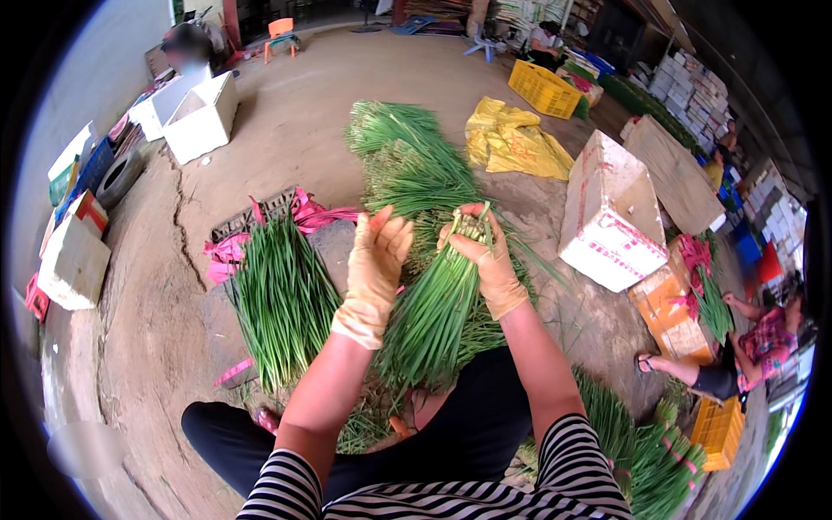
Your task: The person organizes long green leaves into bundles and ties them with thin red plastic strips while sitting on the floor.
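My right hand (485, 260), in a thin pale glove, grips a bunch of chives (440, 299) near its light-coloured end, which points up and away. The long green stalks hang down toward my lap. My left hand (375, 264), gloved the same way, is raised just left of the bunch, fingers apart and lightly curled, with nothing in it. Below and left of it lies a thick bundle of chives (282, 303) on pink straps (227, 257) and a dark slatted piece (256, 217). Beyond my hands, a long heap of loose chives (412, 165) stretches away across the ground.
White foam boxes stand at far left (204, 117) and right (611, 212). A yellow sheet (513, 140) and a yellow crate (544, 88) lie beyond. Tied chive bundles (663, 459) rest at lower right. Another person (767, 351) sits at the right, beside a cardboard box (672, 303).
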